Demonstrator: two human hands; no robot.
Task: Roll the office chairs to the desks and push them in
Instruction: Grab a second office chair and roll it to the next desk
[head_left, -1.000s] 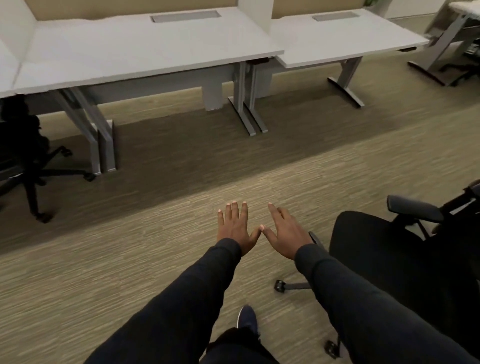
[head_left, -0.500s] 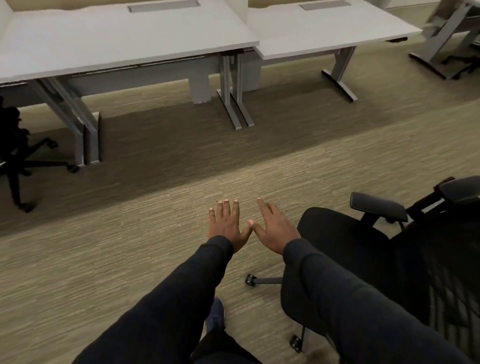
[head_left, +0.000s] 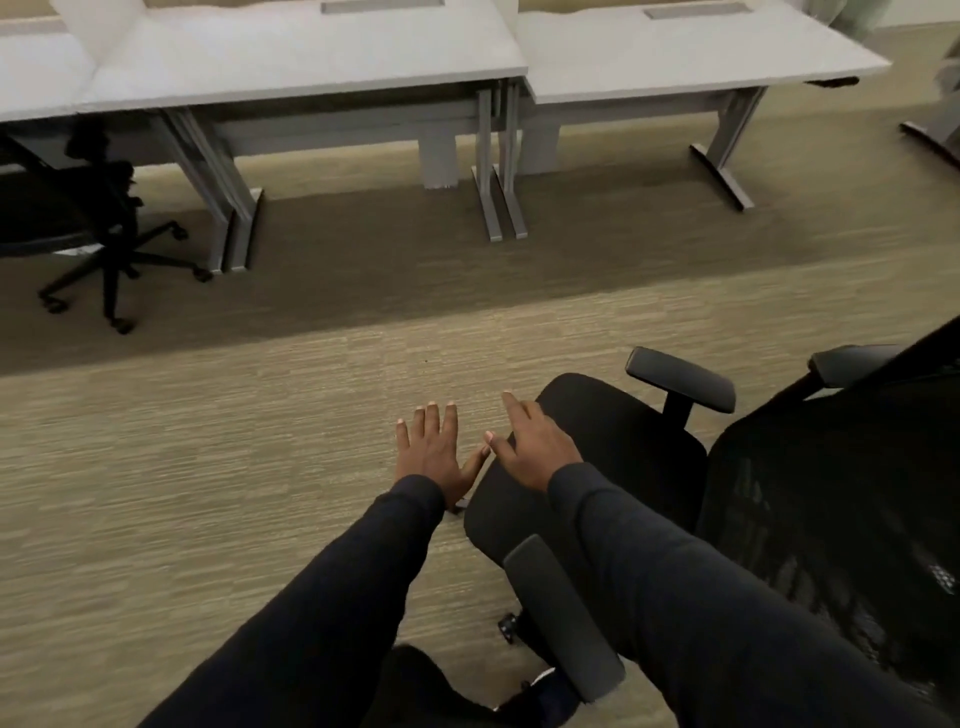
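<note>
Chair (head_left: 104, 218), black with a star base on casters, sits at the far left of the frame, tucked partly under the leftmost counter (head_left: 36, 78). Right of it, along the top of the frame, run 2 more white counters on grey metal legs: the middle counter (head_left: 311, 57) and the right counter (head_left: 701, 57), their legs standing side by side where the tops meet. Nothing is parked under these 2. Carpet (head_left: 208, 493) covers the floor, darker in a band below the counters and paler across the middle of the frame.

At lower centre, 2 arms in dark sleeves reach forward. The left hand (head_left: 431, 452) is spread flat with fingers wide, holding nothing, over the carpet just left of the seat. The right hand (head_left: 535, 447) is likewise flat and open, empty, over the front edge of the seat; whether it touches the seat I cannot tell. The thumbs nearly meet.

The second office chair (head_left: 649, 467) fills the lower right of the frame, well apart from the counters, with its mesh back (head_left: 841, 519) at far right and 2 armrests visible.
</note>
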